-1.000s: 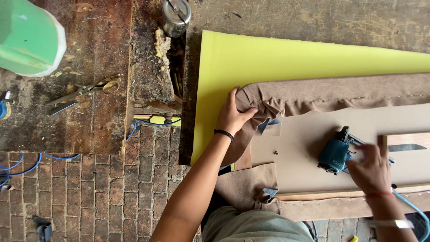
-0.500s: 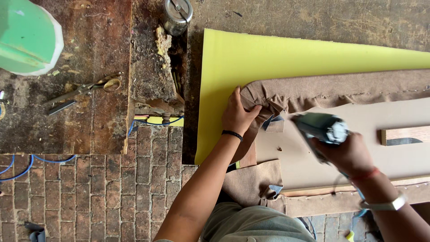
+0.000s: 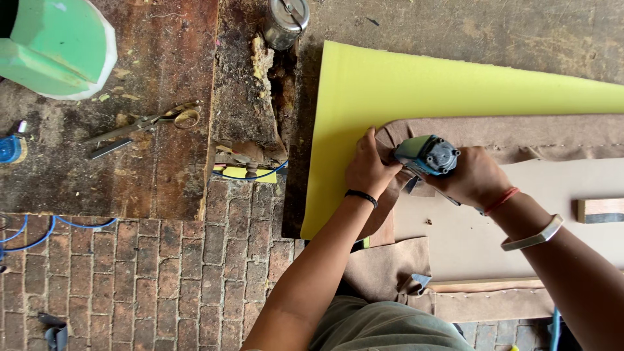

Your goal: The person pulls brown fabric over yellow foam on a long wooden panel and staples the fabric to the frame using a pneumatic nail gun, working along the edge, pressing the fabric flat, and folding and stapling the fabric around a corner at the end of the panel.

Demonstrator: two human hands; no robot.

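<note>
Nearest us, our right hand (image 3: 471, 179) is wrapped fully around a teal staple gun (image 3: 426, 156), its nose tipped down onto the folded corner of the brown fabric (image 3: 494, 133). Just beside it our left hand (image 3: 369, 170) presses flat on that same corner, fingers spread and closed on nothing — it pins the cloth against the pale board (image 3: 520, 221). Under both lies the yellow foam sheet (image 3: 416, 91), its edge showing past the fabric. Further off on the worn bench rest 1 pair of scissors (image 3: 146, 123), a metal tin (image 3: 286, 23) and — far left — a green plastic container (image 3: 58, 45)
</note>
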